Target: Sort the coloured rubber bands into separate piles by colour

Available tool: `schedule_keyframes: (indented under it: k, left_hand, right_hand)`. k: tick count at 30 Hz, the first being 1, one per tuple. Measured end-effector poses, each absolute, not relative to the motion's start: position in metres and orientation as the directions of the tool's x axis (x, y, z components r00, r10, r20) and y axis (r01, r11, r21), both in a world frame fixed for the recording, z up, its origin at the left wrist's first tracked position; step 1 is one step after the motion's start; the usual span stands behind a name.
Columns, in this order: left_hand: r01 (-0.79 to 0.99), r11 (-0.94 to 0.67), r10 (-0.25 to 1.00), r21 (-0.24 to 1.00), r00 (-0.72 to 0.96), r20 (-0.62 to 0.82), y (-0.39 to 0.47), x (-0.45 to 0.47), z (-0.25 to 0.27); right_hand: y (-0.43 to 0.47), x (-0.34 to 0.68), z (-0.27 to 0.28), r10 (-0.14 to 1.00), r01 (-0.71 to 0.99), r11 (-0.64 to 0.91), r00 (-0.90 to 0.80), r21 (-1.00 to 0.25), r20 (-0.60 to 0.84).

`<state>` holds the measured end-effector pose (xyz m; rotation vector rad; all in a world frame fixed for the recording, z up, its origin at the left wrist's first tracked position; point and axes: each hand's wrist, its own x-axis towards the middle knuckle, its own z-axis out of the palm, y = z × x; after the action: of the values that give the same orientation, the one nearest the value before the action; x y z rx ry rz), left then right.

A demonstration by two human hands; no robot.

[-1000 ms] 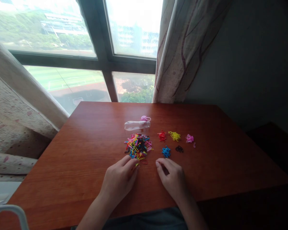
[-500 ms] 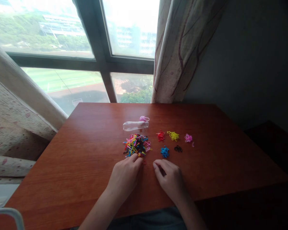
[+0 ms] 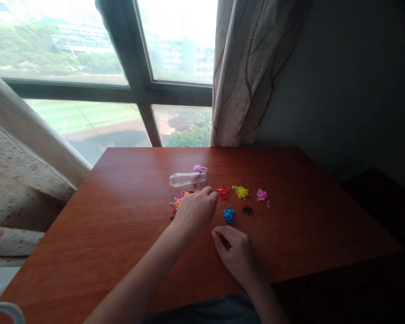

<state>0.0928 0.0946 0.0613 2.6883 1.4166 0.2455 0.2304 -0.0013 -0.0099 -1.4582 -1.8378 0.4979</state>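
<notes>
My left hand reaches over the mixed heap of small coloured rubber bands and covers most of it. Its fingers are pinched together at the left edge of the red rubber bands; whatever is between the fingertips is hidden. Nearer to me, my right hand rests on the table with curled fingers, thumb and forefinger together, and nothing shows in it. Just beyond its fingers lie the blue rubber bands. Yellow, black and pink rubber bands form separate little piles to the right.
A clear plastic bottle lies on its side behind the heap, with a pink looped piece beside its right end. The brown wooden table ends at a window with curtains. A white curved rail stands at bottom left.
My left hand has moved forward and right, from the near edge of the mixed heap to the red pile. A red band by its fingertips no longer shows there. My right hand stays put.
</notes>
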Motion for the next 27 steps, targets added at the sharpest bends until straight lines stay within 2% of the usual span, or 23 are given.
schedule_keyframes:
  k: [10, 19, 23, 27]
  left_hand:
    - [0.796, -0.579, 0.811, 0.178, 0.584, 0.026, 0.146, 0.125, 0.047]
    - [0.816, -0.524, 0.851, 0.245, 0.509, 0.129, 0.110, 0.070, 0.060]
    - [0.781, -0.479, 0.877, 0.401, 0.408, 0.253, 0.087, 0.029, 0.052]
    - [0.736, -0.433, 0.901, 0.521, 0.334, 0.278, 0.056, 0.003, 0.037]
  right_hand:
    - [-0.001, 0.231, -0.013, 0.949, 0.616, 0.285, -0.075, -0.734, 0.306]
    - [-0.002, 0.230, -0.010, 0.954, 0.672, 0.275, -0.104, -0.687, 0.281]
    - [-0.003, 0.229, -0.011, 0.960, 0.716, 0.262, -0.121, -0.647, 0.254]
    - [-0.002, 0.227, -0.012, 0.963, 0.736, 0.251, -0.124, -0.629, 0.239]
